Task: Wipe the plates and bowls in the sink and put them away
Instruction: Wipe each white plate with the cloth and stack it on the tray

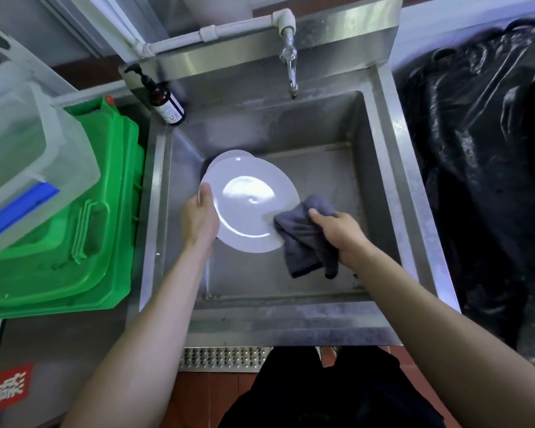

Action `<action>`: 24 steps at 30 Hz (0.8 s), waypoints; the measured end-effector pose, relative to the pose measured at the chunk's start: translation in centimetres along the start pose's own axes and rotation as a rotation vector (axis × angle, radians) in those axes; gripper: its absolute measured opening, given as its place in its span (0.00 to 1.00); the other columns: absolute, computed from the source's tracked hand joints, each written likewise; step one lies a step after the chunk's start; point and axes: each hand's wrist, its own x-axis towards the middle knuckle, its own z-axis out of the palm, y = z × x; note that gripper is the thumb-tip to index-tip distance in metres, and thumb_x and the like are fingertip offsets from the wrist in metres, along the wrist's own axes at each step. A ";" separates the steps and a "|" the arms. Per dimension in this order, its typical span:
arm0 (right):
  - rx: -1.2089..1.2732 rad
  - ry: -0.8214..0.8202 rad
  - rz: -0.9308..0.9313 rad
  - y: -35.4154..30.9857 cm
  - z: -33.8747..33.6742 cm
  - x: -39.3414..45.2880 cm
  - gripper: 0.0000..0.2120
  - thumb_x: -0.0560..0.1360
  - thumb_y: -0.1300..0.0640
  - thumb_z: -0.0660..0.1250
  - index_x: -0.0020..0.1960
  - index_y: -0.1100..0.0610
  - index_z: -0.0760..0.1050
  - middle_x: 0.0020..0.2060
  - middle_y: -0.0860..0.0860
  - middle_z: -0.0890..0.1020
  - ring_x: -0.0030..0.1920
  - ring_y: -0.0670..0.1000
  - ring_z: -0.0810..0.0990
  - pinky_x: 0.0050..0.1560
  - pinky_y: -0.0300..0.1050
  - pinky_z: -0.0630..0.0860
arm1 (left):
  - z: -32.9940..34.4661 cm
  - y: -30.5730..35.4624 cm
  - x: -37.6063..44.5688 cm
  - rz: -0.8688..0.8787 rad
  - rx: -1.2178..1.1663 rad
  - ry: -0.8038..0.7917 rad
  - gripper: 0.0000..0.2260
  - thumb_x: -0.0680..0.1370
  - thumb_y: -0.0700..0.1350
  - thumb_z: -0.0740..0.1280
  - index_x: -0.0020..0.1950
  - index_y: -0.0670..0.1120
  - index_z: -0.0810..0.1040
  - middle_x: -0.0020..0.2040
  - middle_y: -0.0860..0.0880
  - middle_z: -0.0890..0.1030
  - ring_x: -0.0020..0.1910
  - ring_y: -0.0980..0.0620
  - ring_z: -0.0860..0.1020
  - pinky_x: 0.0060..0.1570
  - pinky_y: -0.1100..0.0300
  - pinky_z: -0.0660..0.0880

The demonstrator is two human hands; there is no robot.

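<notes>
Steel sink (380, 168) flanked by green bin (105, 193) and black bag (482, 149).

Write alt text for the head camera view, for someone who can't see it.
Over a steel sink, the left hand holds a white plate by its rim while the right hand presses a grey cloth to its edge. Another plate peeks out behind; a green bin stands left.
</notes>
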 end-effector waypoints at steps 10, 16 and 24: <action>-0.735 -0.108 -1.133 -6.1 5.4 -2.1 0.24 0.72 0.63 0.65 0.67 0.60 0.82 0.62 0.62 0.84 0.64 0.63 0.80 0.67 0.54 0.72 | 1.8 1.4 0.3 -0.117 -0.127 0.031 0.18 0.87 0.57 0.62 0.46 0.46 0.79 0.45 0.46 0.83 0.42 0.45 0.80 0.42 0.52 0.78; -0.851 -0.317 -1.208 -0.8 2.7 -5.6 0.22 0.76 0.53 0.68 0.70 0.51 0.78 0.62 0.50 0.83 0.64 0.55 0.80 0.69 0.53 0.73 | -0.5 -1.5 2.9 -0.329 -0.170 0.059 0.14 0.88 0.54 0.62 0.50 0.46 0.79 0.47 0.44 0.82 0.41 0.43 0.80 0.44 0.50 0.81; -0.869 -0.088 -1.337 -2.4 3.9 -2.7 0.27 0.69 0.69 0.69 0.67 0.57 0.80 0.53 0.55 0.82 0.52 0.62 0.80 0.58 0.54 0.77 | -0.2 1.6 2.9 -0.438 -0.178 -0.033 0.11 0.82 0.37 0.57 0.51 0.47 0.78 0.26 0.47 0.77 0.19 0.51 0.69 0.22 0.70 0.63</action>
